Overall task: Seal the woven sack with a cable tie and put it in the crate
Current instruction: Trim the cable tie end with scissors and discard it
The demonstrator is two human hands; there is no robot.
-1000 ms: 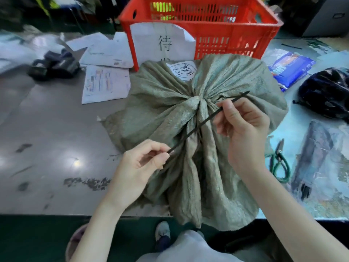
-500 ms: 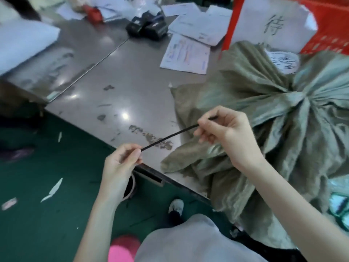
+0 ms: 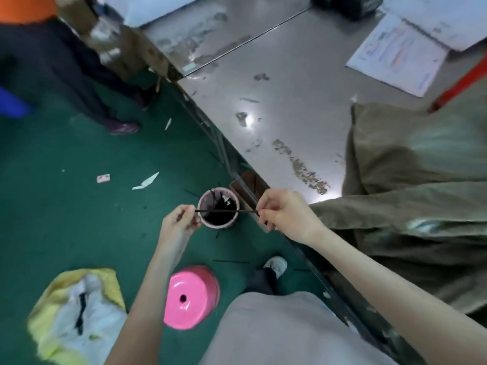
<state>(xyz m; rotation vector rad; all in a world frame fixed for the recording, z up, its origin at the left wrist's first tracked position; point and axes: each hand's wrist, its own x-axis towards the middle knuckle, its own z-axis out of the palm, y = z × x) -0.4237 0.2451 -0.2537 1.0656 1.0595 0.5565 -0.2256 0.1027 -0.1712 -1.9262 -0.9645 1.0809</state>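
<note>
A scuffed grey metal table (image 3: 303,83) is carrying the olive woven sack (image 3: 411,196), which is slumping over its near edge, and printed papers (image 3: 398,51) are lying at its far side. The green floor (image 3: 66,206) is holding a pink tub (image 3: 218,208) of black ties, an overturned pink stool (image 3: 191,296), a yellow-and-white bag (image 3: 76,317) and scattered paper scraps (image 3: 146,181)

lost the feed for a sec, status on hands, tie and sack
Left hand and right hand pinch the cable tie ends, above the pink cup. Woven sack on table, unsealed. Nothing blocking.
</note>
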